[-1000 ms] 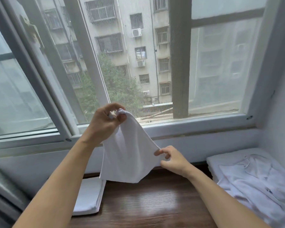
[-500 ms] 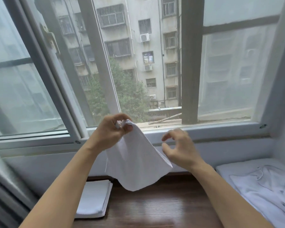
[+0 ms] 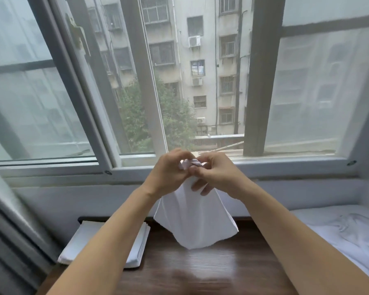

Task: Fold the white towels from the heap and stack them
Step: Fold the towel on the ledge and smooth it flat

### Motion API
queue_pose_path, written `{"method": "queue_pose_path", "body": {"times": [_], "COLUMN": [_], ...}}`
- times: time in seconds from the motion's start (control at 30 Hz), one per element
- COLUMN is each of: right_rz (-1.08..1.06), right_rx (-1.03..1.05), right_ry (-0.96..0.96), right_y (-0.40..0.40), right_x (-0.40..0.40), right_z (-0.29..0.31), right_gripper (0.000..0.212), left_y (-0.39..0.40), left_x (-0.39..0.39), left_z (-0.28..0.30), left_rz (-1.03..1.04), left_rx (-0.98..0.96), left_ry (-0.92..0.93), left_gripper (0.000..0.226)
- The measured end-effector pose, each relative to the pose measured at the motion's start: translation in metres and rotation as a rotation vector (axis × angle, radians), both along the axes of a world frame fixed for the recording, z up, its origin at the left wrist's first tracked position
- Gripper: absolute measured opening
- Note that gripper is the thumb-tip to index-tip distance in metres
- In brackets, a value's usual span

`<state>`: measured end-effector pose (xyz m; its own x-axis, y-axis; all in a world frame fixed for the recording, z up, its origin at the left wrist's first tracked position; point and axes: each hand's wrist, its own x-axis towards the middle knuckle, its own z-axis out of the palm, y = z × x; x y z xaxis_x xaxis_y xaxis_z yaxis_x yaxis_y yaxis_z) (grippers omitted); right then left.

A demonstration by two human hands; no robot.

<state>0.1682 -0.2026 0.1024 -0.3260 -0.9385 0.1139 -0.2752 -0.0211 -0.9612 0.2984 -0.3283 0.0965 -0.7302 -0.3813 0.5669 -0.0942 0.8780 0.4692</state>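
Window, far left: a sliding pane with frosted glass (image 3: 30, 103) is seen in a pale metal frame; a clear gap in the middle shows a grey apartment block (image 3: 200, 60) and a green tree (image 3: 158, 116).

Stack, left: a flat pile of folded white towels (image 3: 77, 243) is laid on the dark wood-grain surface (image 3: 200, 271), against the wall below the sill. It is partly covered by the left forearm.

Left hand: the left hand (image 3: 166, 173) is raised in front of the sill, fingers curled, and a bunched top corner of cloth is pinched in it.

Held item, centre: one white cloth towel (image 3: 195, 222) is hung from both hands. Its top is gathered into a crumpled knot between the hands; the rest is draped down in a widening shape to a point just above the surface. Contact between that point and the wood cannot be told.

Right hand: the right hand (image 3: 215, 173) is placed just beside the left, touching it. The same bunched corner is pinched by thumb and forefinger; the lower fingers are loosely extended against the cloth.

Heap, far right: a rumpled mass of unfolded white towels (image 3: 349, 231) is spread at the right edge, well apart from the folded pile.
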Motion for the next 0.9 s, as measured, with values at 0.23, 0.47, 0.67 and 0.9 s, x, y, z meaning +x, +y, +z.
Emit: {"method": "queue_pose_path", "body": {"times": [0.23,0.47,0.67,0.9], "right_rz": [-0.235,-0.239,-0.156,-0.268], "right_rx": [0.022,0.018,0.059,-0.014], "right_ry": [-0.102,-0.231,-0.277,-0.294], "right_y": [0.02,0.051,0.062,0.042], "right_x": [-0.051,-0.094,-0.112,-0.115], "right_z": [-0.025,-0.057,-0.087,-0.122], "right_gripper": [0.02,0.015,0.027,0.023], "left_y": [-0.034,-0.045,-0.046,-0.051], "left_x": [0.05,0.082,0.092,0.067], "left_z": [-0.016,-0.058,-0.091,-0.119], "left_rz": [0.118,0.253,0.447,0.394], "left_rx": [0.386,0.619,0.536,0.772], "left_ry": [-0.208,-0.169,-0.219,-0.009], "left_gripper": [0.06,0.021,0.017,0.016]}}
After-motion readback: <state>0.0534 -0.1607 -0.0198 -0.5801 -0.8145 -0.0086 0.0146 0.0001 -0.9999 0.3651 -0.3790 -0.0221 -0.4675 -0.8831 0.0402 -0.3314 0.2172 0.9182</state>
